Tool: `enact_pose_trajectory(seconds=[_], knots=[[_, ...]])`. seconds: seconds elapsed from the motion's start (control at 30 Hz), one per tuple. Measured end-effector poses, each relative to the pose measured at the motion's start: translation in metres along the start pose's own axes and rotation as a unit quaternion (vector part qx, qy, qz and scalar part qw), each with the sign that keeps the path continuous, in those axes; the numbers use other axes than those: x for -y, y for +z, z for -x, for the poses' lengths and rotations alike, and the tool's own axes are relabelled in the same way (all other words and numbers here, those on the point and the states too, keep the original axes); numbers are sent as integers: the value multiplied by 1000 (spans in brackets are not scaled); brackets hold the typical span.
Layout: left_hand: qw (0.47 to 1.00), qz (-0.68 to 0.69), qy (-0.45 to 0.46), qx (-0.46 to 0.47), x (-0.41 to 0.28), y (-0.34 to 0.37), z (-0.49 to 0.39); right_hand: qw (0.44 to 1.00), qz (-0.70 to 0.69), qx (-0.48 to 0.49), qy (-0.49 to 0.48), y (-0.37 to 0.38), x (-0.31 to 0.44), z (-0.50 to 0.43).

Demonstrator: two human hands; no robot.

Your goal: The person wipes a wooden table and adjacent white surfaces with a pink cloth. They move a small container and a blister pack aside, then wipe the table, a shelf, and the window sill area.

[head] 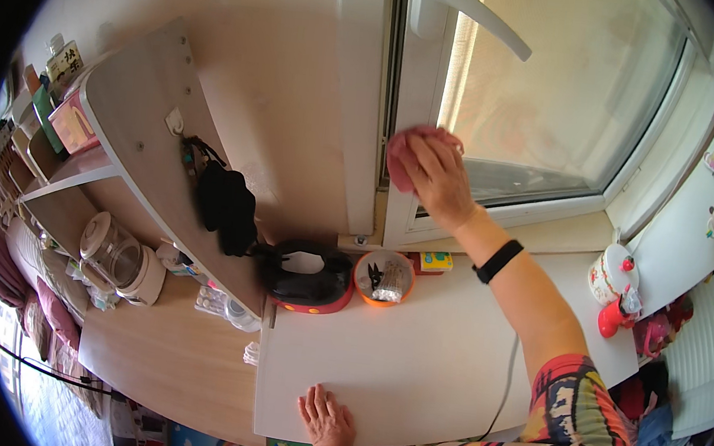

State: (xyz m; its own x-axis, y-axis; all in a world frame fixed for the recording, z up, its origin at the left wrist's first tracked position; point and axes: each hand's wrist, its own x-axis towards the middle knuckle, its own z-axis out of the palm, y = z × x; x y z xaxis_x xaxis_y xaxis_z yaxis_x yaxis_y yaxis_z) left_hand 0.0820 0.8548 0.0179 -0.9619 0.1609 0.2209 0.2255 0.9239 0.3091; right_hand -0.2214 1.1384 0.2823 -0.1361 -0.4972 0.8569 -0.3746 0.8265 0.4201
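Note:
A crumpled pink cloth (pixel 399 162) is bunched under the fingers of my right hand (pixel 443 183). That hand presses it against the white frame (pixel 418 92) of an open window sash, low on the side that carries the handle (pixel 483 15). The sash's glass pane (pixel 540 92) lies just to the right of the cloth. My left hand (pixel 330 419) rests palm down near the front edge of a white desktop (pixel 394 364), with nothing in it. A black band circles my right wrist.
Below the window stand a black and red mouse-eared container (pixel 309 277), an orange-rimmed bowl (pixel 385 278) with black-handled scissors, and a small yellow box (pixel 436 261). A shelf unit (pixel 143 83) rises left, black bag (pixel 225 202) hanging from it. A strawberry-topped canister (pixel 613 273) and red boot-shaped holder (pixel 612 318) sit right.

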Motion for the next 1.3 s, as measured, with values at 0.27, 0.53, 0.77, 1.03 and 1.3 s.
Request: enact_pose_trajectory(seconds=[0.27, 0.53, 0.77, 1.03, 1.3], knots=[[1000, 14, -12, -3, -1, 1, 0, 997, 43, -36, 57, 4, -10, -51], [1000, -12, -14, -9, -3, 3, 0, 998, -51, 23, 10, -3, -27, -38], [999, -26, -13, -35, -6, 1, 0, 997, -48, 33, 53, 24, -18, -16], [999, -15, -16, -40, -8, -3, -4, 981, -153, 100, -70, 3, -8, 56], [999, -38, -27, -17, -8, -1, -1, 997, -46, -61, -9, 5, -56, -68]])
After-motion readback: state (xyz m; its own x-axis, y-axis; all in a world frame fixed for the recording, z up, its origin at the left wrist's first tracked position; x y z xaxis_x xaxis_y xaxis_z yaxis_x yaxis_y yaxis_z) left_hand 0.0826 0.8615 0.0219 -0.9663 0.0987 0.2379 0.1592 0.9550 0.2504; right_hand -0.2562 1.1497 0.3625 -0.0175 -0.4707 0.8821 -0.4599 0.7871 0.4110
